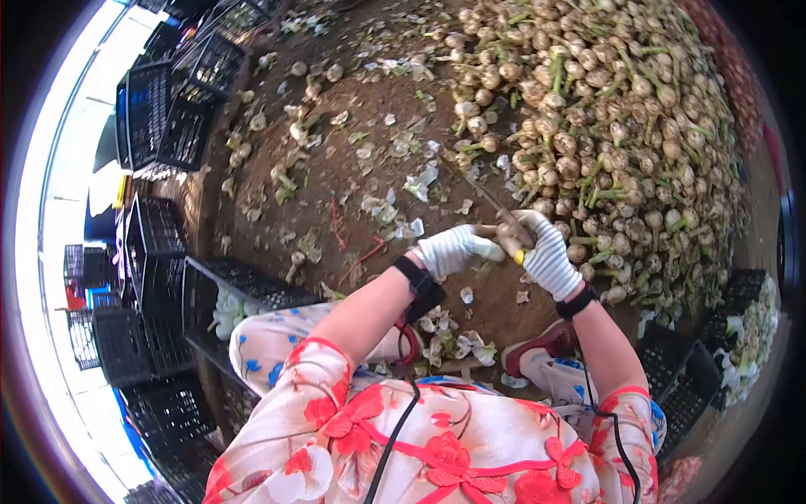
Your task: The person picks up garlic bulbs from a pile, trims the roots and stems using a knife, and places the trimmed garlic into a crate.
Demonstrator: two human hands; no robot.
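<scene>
Both my hands wear white striped gloves. My left hand (pixel 453 249) pinches a garlic bulb (pixel 506 244) held between the two hands. My right hand (pixel 547 252) grips a knife (pixel 495 204) with a yellow end on its handle; the thin blade points up and left, away from me. The blade lies just above the bulb. A large heap of garlic bulbs with green stalks (pixel 613 126) fills the ground right beyond my hands.
Black plastic crates (pixel 159 118) are stacked along the left. One crate by my left knee (pixel 243 294) holds white bulbs, another at the right (pixel 747 328) too. Garlic skins and scraps (pixel 420 181) litter the dirt floor. My red shoe (pixel 541 343) rests below my hands.
</scene>
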